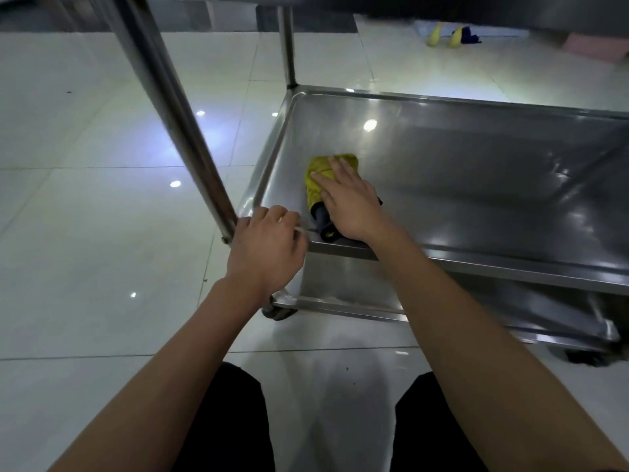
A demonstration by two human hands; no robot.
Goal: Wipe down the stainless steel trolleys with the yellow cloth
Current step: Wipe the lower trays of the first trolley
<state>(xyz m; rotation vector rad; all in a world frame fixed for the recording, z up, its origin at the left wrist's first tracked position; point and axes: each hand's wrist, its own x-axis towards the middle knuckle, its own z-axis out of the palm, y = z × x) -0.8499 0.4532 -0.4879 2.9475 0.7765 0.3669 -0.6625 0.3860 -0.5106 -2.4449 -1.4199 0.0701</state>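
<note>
Two legs: dark trousers point(235, 420) are seen at the bottom edge, above a pale glossy tiled floor point(85, 233).
Forearms: both are bare and are stretched forward from the lower corners toward the trolley.
Left hand point(265, 243): it is curled over the near left corner of the middle shelf, where the upright post point(177, 107) meets the rim; the fingers are bent around the edge, and whether the post itself is gripped cannot be told.
Right hand point(350, 202): it is laid flat on the cloth with the fingers straight and slightly spread, and the cloth is pressed down under the palm rather than pinched.
Yellow cloth point(323, 168): it is bunched on the middle shelf near its left end, close to the front rim; a dark blue part with a yellow trim is shown below the palm, at the shelf's near edge.
Middle shelf point(476, 172): a shallow stainless tray with a raised rim, in which ceiling lights are reflected.
Lower shelf point(357, 301): it is seen beneath the middle one, with a dark castor point(277, 313) under its near left corner.
Far post point(287, 42): it is set upright at the shelf's back left corner.
Far floor: two yellow objects with a dark blue piece point(452, 35) are blurred, and a pink object point(592, 46) lies to their right.
</note>
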